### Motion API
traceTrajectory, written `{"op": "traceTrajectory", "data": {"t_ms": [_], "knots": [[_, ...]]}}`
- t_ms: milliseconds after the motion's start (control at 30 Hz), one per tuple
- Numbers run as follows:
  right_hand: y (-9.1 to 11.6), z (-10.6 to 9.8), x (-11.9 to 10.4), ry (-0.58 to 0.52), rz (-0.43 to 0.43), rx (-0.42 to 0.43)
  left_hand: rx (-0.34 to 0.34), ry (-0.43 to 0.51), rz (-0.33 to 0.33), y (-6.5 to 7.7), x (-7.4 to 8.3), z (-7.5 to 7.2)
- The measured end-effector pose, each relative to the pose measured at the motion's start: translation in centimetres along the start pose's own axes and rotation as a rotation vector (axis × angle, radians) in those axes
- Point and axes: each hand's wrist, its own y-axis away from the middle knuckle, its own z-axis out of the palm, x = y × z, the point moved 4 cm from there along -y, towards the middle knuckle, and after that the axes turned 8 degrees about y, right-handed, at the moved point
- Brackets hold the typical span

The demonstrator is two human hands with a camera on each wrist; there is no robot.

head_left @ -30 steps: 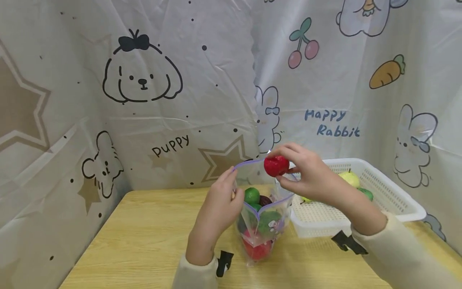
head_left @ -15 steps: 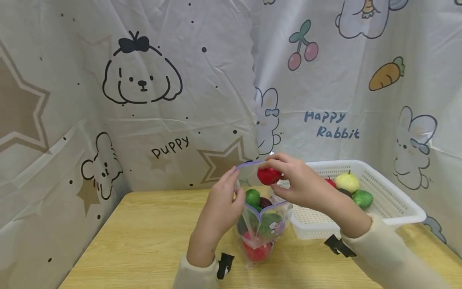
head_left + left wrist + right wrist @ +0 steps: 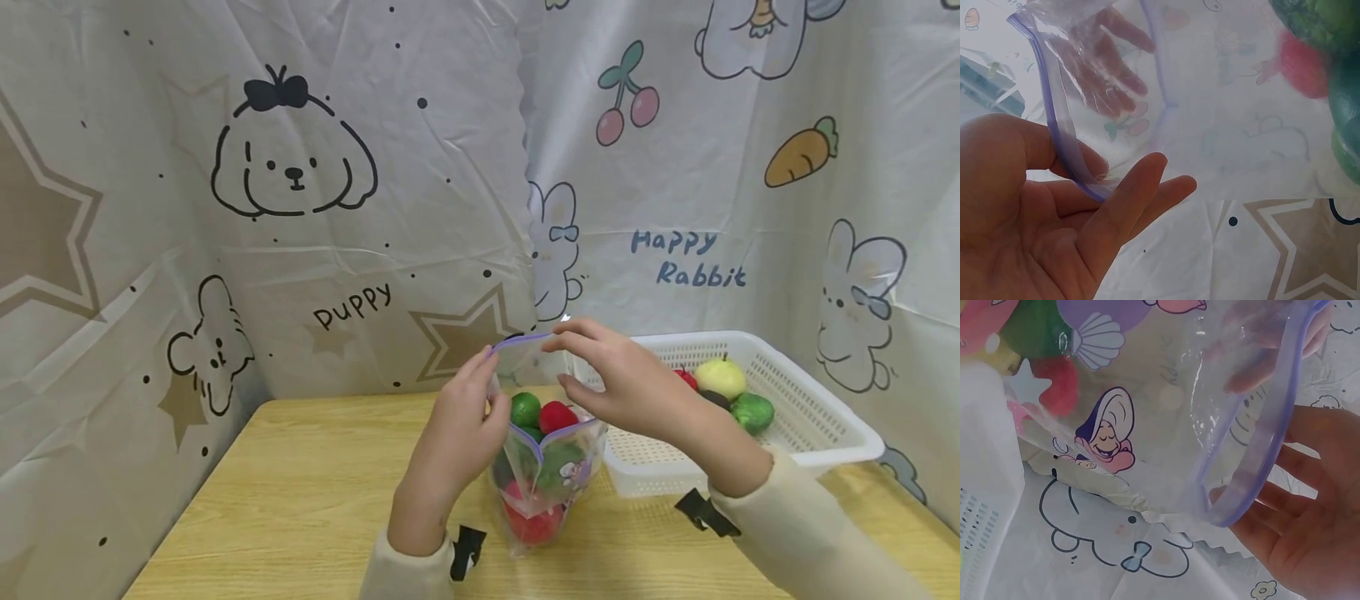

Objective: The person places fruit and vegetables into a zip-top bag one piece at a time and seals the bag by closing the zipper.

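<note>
A clear zip bag (image 3: 551,492) with a purple rim stands upright on the table, its mouth spread. My left hand (image 3: 465,417) holds the left side of the rim; in the left wrist view, the purple strip (image 3: 1054,128) runs between its fingers and thumb. My right hand (image 3: 630,375) is at the right side of the mouth, fingers loosely bent and nothing between them. Inside the bag, a small red fruit (image 3: 558,416) lies on top beside a green lime (image 3: 525,409). Larger green and red pieces (image 3: 534,527) show through the wall below, their kinds blurred by the plastic.
Right of the bag, a white plastic basket (image 3: 652,482) holds a pale yellow pear (image 3: 722,379), a green fruit (image 3: 752,413), a dark one and a red one (image 3: 686,377). A printed white curtain (image 3: 337,250) rises behind and beside the wooden table (image 3: 300,483).
My right hand has brought the red fruit left and down over the bag's mouth and let it go; it now lies on top inside. The left hand has stayed at the rim.
</note>
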Motion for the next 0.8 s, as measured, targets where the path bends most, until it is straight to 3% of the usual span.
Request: {"op": "traceTrajectory", "data": {"t_ms": [233, 400, 500, 633, 800], "knots": [[0.1, -0.5, 0.8, 0.011, 0.034, 0.067, 0.004, 0.003, 0.004, 0.0, 0.0, -0.2], [0.4, -1.0, 3.2, 0.043, 0.136, 0.161, 0.005, 0.005, 0.013, 0.0, 0.0, -0.3], [0.8, -0.7, 5.4, 0.028, 0.226, 0.167, 0.0, 0.009, 0.01, 0.0, 0.0, -0.3], [1.3, 0.6, 8.5, 0.041, 0.359, 0.073, -0.008, 0.008, 0.004, 0.0, 0.0, -0.3], [1.8, 3.0, 12.2, 0.116, 0.446, -0.165, -0.018, 0.009, -0.001, 0.1, 0.0, -0.4]]}}
